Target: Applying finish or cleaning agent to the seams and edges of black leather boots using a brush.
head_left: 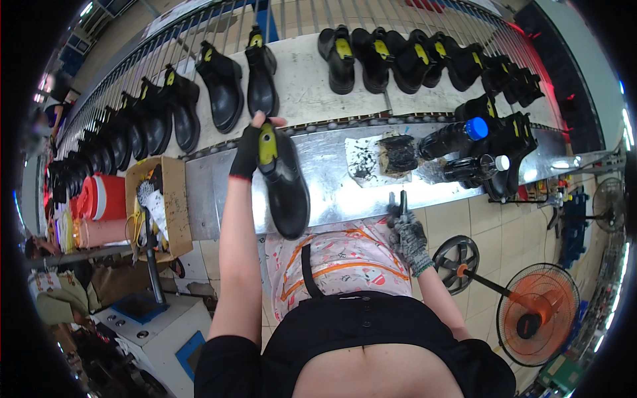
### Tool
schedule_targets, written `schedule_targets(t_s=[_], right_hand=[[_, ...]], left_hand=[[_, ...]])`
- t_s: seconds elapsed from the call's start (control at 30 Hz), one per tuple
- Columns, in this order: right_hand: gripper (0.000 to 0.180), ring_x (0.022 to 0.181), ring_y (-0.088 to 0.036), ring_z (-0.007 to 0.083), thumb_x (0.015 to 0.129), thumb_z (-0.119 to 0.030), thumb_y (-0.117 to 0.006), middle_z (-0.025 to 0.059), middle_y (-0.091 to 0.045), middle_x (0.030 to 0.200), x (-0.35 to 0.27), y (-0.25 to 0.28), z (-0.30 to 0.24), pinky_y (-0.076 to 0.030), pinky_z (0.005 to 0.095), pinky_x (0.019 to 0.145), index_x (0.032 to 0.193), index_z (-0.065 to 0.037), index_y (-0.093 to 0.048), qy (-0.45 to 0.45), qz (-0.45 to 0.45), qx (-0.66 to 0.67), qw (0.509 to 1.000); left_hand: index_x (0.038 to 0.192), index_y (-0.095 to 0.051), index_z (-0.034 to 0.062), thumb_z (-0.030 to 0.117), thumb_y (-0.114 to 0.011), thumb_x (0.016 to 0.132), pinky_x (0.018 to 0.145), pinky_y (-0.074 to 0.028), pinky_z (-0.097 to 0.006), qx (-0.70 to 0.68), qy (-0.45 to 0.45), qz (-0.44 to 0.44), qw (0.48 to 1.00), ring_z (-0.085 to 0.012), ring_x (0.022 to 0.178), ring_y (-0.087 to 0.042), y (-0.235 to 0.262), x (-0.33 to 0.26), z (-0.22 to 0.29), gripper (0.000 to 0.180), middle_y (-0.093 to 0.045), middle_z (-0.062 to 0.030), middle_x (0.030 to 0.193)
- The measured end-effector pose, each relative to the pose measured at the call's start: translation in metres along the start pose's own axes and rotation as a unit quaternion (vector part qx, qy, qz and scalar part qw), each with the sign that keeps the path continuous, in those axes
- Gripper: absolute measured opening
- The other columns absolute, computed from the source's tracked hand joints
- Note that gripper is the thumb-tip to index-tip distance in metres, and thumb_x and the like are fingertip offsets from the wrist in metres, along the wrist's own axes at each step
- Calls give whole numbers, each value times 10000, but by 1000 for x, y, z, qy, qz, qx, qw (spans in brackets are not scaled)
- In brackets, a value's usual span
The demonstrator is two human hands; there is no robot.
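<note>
My left hand, in a black fingerless glove, grips a black ankle boot by its top opening, beside the yellow-green insole. The boot hangs toe toward me over the front edge of the metal bench. My right hand, in a grey knit glove, is low at the bench's front edge, closed around a thin dark stick-like tool that points away from me. Just beyond it lies a stained white sheet with a black-smeared block on it.
Black boots stand in rows along the conveyor. A blue-capped bottle and a white-capped bottle with dark contents lie right of the sheet, near more boots. A cardboard box is at left, an orange fan at right.
</note>
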State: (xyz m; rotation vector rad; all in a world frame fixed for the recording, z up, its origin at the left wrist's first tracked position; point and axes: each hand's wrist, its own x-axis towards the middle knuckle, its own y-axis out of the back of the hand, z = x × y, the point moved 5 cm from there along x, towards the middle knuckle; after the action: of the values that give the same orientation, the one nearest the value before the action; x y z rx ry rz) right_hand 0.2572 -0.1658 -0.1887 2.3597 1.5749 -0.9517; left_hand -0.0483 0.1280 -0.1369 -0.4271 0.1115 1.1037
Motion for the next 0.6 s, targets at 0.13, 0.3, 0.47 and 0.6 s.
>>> schedule_targets(t_s=[0.13,0.3,0.47,0.6], right_hand=[[562,496,-465,45,924,-112,-495,57,-595,878,-19,-26,-51,-407,175,400,1423,-159,-242,124,44,22,991],[569,498,-514,68,939,-153,-488,66,-583,839,-23,-28,-57,-426,204,393,1433,-142,-207,130,70,-53,988],[234,506,-543,68,920,-135,-533,95,-620,837,-25,-27,-76,-451,200,397,1127,-69,-446,242,88,-34,966],[224,599,-596,101,873,-126,-596,108,-640,924,-22,-30,-73,-502,206,471,1069,-54,-514,106,-16,80,991]], left_hand=[[684,-592,34,657,-352,886,694,-434,-280,30,-119,-24,992,-175,726,-573,-1,17,3,698,-597,-77,687],[642,-552,45,757,-276,807,830,-361,-319,-3,-320,-168,932,-176,711,-494,-43,-24,56,782,-539,-59,623],[543,-523,69,888,-307,639,961,-287,-353,-10,-428,-227,875,-192,730,-467,-77,-72,89,853,-524,-41,603],[518,-545,76,910,-421,574,930,-296,-356,7,-405,-295,865,-198,713,-480,-92,-88,93,845,-546,-43,588]])
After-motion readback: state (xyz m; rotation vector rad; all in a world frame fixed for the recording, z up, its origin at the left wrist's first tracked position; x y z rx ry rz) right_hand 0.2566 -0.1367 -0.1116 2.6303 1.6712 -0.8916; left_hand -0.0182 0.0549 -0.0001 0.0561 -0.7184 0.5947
